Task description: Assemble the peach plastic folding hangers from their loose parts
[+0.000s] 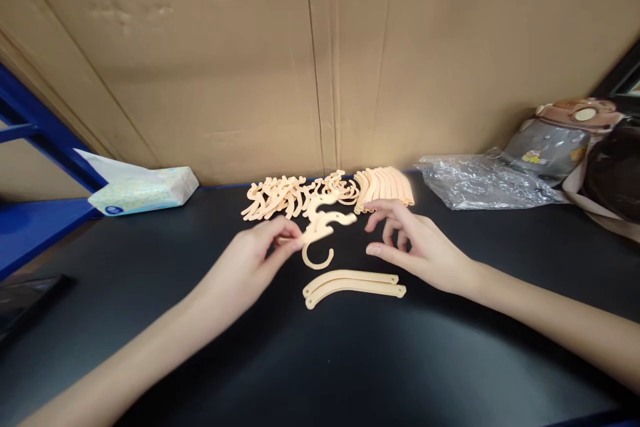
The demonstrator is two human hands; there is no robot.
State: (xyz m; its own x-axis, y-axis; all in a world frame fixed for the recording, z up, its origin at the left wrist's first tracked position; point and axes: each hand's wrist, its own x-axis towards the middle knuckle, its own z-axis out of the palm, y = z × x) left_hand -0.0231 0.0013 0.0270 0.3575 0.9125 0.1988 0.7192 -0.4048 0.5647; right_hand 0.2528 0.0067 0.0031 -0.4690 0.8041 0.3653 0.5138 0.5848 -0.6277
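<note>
My left hand (pixel 273 247) pinches a cream plastic hanger piece (pixel 320 230) between thumb and fingers, held above the table. The piece is slightly blurred and has curved ends; whether it is one part or several overlapping ones I cannot tell. To its right, my right hand (pixel 405 240) hovers with fingers curled but apart, and nothing shows between them. A cream hanger hook (pixel 320 265) appears just below the held piece. Closer to me, two curved hanger arms (pixel 353 285) lie side by side on the black table (pixel 320 360).
At the back lie a heap of small curved hanger pieces (pixel 277 197), several hooks (pixel 345 190) and a row of hanger arms (pixel 385 187). A tissue pack (pixel 145 191) sits left. Right are a clear plastic bag (pixel 490 180) and a bottle (pixel 550 140). Cardboard (pixel 225 67) stands behind.
</note>
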